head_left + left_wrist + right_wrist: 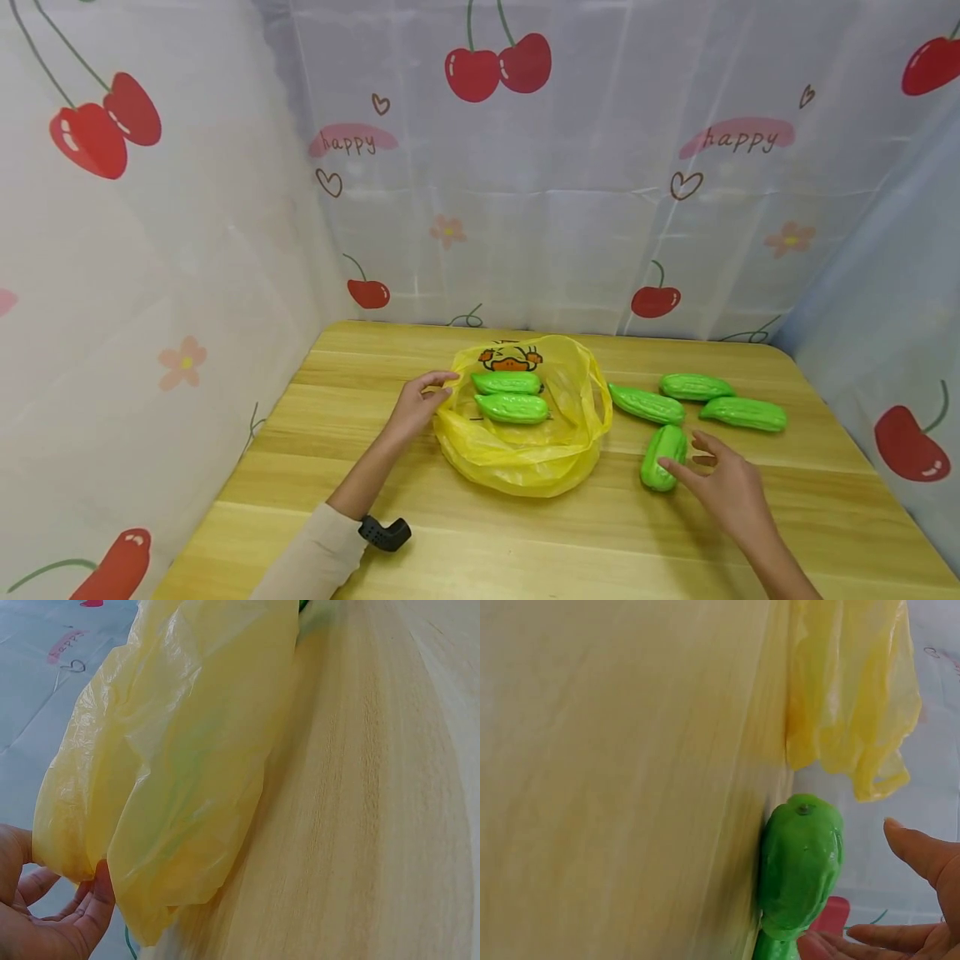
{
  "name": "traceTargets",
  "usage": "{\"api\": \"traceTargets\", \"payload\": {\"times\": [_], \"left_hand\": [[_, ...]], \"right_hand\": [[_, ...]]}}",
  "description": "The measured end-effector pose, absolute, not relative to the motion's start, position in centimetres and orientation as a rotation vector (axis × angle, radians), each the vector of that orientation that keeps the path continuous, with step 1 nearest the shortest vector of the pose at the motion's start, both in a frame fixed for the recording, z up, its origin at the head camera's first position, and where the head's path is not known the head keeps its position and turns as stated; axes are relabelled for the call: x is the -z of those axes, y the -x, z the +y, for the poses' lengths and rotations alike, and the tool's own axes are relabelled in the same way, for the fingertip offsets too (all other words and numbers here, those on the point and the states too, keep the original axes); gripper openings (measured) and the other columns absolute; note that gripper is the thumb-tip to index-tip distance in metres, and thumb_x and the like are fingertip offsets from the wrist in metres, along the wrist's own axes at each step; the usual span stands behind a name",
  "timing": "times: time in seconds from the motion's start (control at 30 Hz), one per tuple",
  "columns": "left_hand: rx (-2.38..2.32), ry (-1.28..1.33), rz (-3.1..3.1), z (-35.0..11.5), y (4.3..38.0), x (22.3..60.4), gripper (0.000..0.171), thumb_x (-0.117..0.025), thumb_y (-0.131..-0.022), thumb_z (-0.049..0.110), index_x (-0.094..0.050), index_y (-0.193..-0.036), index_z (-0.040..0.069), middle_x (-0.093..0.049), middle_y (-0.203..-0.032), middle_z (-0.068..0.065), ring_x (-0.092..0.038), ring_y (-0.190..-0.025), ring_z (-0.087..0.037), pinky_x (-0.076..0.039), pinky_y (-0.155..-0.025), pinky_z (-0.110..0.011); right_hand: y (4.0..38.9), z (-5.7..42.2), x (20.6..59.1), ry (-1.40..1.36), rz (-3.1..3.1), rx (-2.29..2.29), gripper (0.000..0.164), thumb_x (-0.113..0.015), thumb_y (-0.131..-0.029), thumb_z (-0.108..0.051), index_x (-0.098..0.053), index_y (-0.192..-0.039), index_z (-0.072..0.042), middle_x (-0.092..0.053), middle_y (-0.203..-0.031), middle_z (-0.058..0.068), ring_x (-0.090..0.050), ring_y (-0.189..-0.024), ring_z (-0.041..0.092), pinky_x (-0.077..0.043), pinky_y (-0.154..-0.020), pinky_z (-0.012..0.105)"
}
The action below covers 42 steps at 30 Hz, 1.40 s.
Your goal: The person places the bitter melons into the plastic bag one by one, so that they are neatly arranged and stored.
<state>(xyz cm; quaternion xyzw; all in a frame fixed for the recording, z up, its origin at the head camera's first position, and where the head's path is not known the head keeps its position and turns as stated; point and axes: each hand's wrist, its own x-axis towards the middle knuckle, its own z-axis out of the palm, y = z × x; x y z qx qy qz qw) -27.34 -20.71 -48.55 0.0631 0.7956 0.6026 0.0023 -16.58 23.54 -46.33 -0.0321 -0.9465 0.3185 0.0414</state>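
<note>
Head view showed your right hand [729,487] at the near gourd [666,440], which lay on the table [465,550] to the right of the bag [517,475], its long axis running roughly towards you. Your right thumb and fingers were spread wide, one to each side of it. The right wrist view put the thumb clear of the skin; whether a lower fingertip touched it, I could not tell. Your left hand [415,407] pinched the bag's left rim between thumb and fingers. Two gourds [512,408] lay side by side inside the bag, and three gourds [742,413] lay on the table just beyond the near one.

The near gourd looked like moulded plastic or foam, so it was probably light and fairly firm. Its glossy skin may have been slippery, though the ridges should have helped your grip. It did not look fragile. Your best hold was likely across the thick middle, thumb on one flank and fingers on the other, since a narrowing end could have slid out. The bag was thin, limp film, probably almost weightless and easily creased or torn, so a gentle pinch at the rim suited it.
</note>
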Motion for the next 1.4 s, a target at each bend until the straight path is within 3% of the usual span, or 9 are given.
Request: {"api": "traceTargets", "payload": {"times": [0.3,0.5,0.67,0.87,1.03,1.23,1.4], "left_hand": [[-1.916,-0.225,2.509,-20.8,27.7,49.2,0.027,-0.063,-0.102,0.014,-0.071,-0.127,0.012,-0.060,-0.133,-0.010,-0.059,-0.114,-0.028,-0.050,-0.083,-0.034],[-1.906,-0.219,2.510,-20.7,27.7,49.2,0.026,-0.063,-0.101,0.013,-0.072,-0.126,0.012,-0.060,-0.132,-0.011,-0.060,-0.111,-0.028,-0.051,-0.083,-0.035],[-1.891,-0.222,2.498,-20.6,27.4,48.2,0.029,-0.062,-0.102,0.012,-0.069,-0.130,0.006,-0.058,-0.134,-0.016,-0.061,-0.104,-0.026,-0.049,-0.078,-0.033],[-1.851,-0.248,2.487,-20.3,26.3,46.1,0.031,-0.058,-0.103,0.006,-0.064,-0.132,-0.002,-0.056,-0.136,-0.024,-0.060,-0.095,-0.025,-0.048,-0.076,-0.037],[-1.864,-0.203,2.485,-20.6,27.6,48.1,0.032,-0.059,-0.103,0.008,-0.065,-0.133,0.001,-0.055,-0.137,-0.021,-0.059,-0.092,-0.024,-0.047,-0.075,-0.039],[-1.904,-0.208,2.505,-20.8,27.9,49.0,0.029,-0.063,-0.102,0.013,-0.070,-0.129,0.008,-0.058,-0.134,-0.015,-0.060,-0.098,-0.025,-0.047,-0.075,-0.033],[-1.902,-0.216,2.515,-20.9,27.8,49.0,0.026,-0.064,-0.101,0.015,-0.072,-0.126,0.013,-0.060,-0.132,-0.011,-0.060,-0.099,-0.025,-0.048,-0.074,-0.032]], "right_hand": [[17.5,23.6,47.0,0.123,-3.021,-0.907,0.107,-0.074,-0.087,-0.059,-0.032,-0.148,0.018,-0.051,-0.133,0.042,-0.064,-0.109,0.049,-0.050,-0.087,0.061],[17.7,23.6,47.3,0.116,-3.078,-0.840,0.112,-0.072,-0.084,-0.065,-0.031,-0.150,0.016,-0.054,-0.132,0.039,-0.063,-0.105,0.047,-0.051,-0.080,0.057],[18.1,23.6,47.1,0.106,-3.096,-0.773,0.110,-0.072,-0.084,-0.066,-0.035,-0.148,0.016,-0.064,-0.116,0.032,-0.065,-0.096,0.042,-0.052,-0.071,0.050],[18.4,23.7,46.7,0.038,-3.139,-0.781,0.097,-0.072,-0.091,-0.051,-0.034,-0.148,0.017,-0.061,-0.122,0.036,-0.063,-0.103,0.048,-0.052,-0.076,0.055],[18.2,23.7,46.6,-0.022,-3.157,-0.817,0.082,-0.072,-0.093,-0.031,-0.035,-0.147,0.017,-0.054,-0.131,0.040,-0.058,-0.113,0.052,-0.050,-0.083,0.058],[18.0,23.7,46.8,-0.065,-3.126,-0.833,0.086,-0.077,-0.090,-0.033,-0.036,-0.147,0.017,-0.052,-0.132,0.042,-0.054,-0.116,0.057,-0.048,-0.087,0.063],[18.1,23.9,46.9,-0.102,-3.093,-0.849,0.082,-0.080,-0.088,-0.025,-0.039,-0.145,0.016,-0.055,-0.128,0.042,-0.057,-0.112,0.056,-0.049,-0.087,0.062]]}}
